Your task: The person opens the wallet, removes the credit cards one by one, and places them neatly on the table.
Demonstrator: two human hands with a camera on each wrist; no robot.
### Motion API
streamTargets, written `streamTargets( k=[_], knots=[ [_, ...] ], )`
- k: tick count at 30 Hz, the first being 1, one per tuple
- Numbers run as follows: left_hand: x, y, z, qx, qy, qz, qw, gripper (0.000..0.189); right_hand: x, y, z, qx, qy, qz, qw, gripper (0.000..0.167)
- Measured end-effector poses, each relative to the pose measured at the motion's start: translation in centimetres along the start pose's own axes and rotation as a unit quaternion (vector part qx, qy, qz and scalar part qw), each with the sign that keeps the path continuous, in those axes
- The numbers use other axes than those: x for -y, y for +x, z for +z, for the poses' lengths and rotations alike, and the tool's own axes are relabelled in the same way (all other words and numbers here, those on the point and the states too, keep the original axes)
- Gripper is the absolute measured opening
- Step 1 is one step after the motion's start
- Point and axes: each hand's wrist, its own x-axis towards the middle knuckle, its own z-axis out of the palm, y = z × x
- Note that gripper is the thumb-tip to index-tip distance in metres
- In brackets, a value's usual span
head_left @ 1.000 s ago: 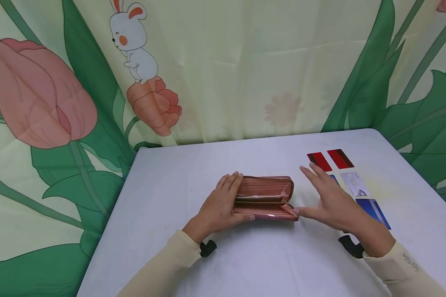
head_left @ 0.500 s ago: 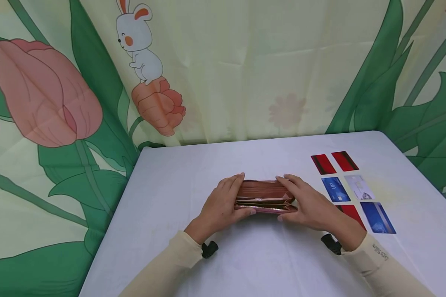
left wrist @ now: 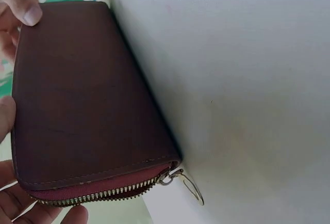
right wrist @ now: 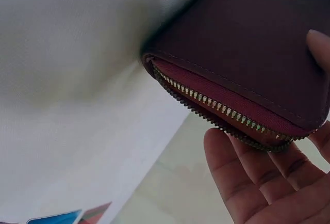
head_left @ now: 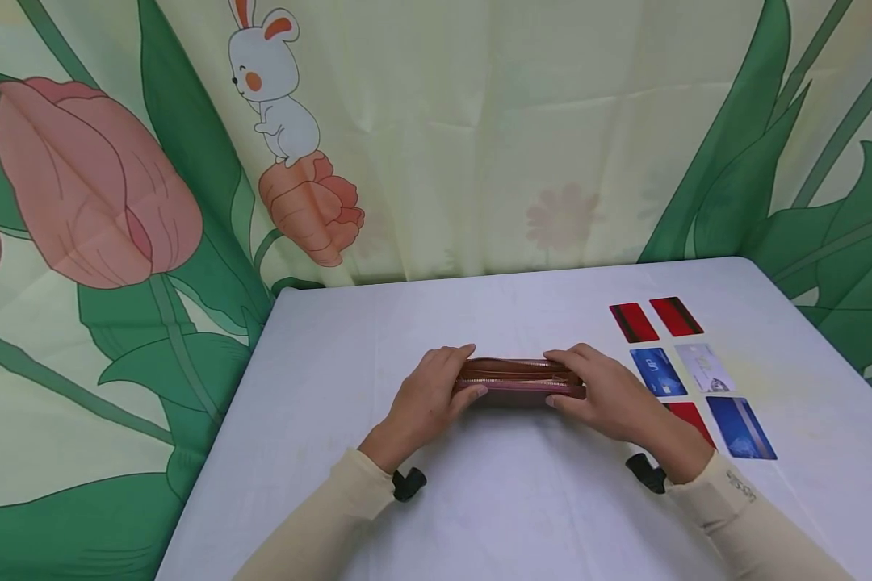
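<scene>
A dark brown zip-around wallet (head_left: 517, 398) stands on its spine on the white table, its unzipped top edge toward me and only narrowly parted. My left hand (head_left: 423, 405) grips the wallet's left end, thumb on the front cover and fingers behind. At the other end my right hand (head_left: 616, 395) holds it the same way. In the left wrist view a metal zipper pull (left wrist: 193, 189) dangles at the wallet's lower corner beside the table. Brass zipper teeth (right wrist: 221, 108) run along the gap in the right wrist view. The wallet's inner pockets are mostly hidden.
Several cards lie in two columns to the right: red cards (head_left: 634, 323) at the back, a blue card (head_left: 657, 372), a pale lilac card (head_left: 703, 368) and a blue striped card (head_left: 741, 428). My right hand partly covers another red card (head_left: 690, 420). A printed curtain (head_left: 443, 145) hangs behind the table (head_left: 334, 339).
My right hand has come left from near the cards and taken the wallet's right end. The wallet, spread wide earlier, is now pressed nearly closed and tipped upright.
</scene>
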Motion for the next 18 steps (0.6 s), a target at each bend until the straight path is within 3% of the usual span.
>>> streamTargets(
  k=[8, 13, 18],
  knots=[
    [0.7, 0.2, -0.2, -0.049, -0.004, 0.021, 0.9986, 0.028, -1.0, 0.6, 0.2, -0.011, 0.037, 0.001, 0.9992, 0.050],
    [1.0, 0.2, -0.2, -0.065, -0.019, 0.019, 0.9975, 0.026, -1.6, 1.1, 0.3, -0.011, 0.068, 0.014, 0.9975, 0.047],
    [1.6, 0.4, -0.1, -0.046, -0.048, -0.013, 0.9977, 0.031, -2.2, 1.3, 0.4, 0.006, 0.109, 0.053, 0.9926, 0.049]
  ],
)
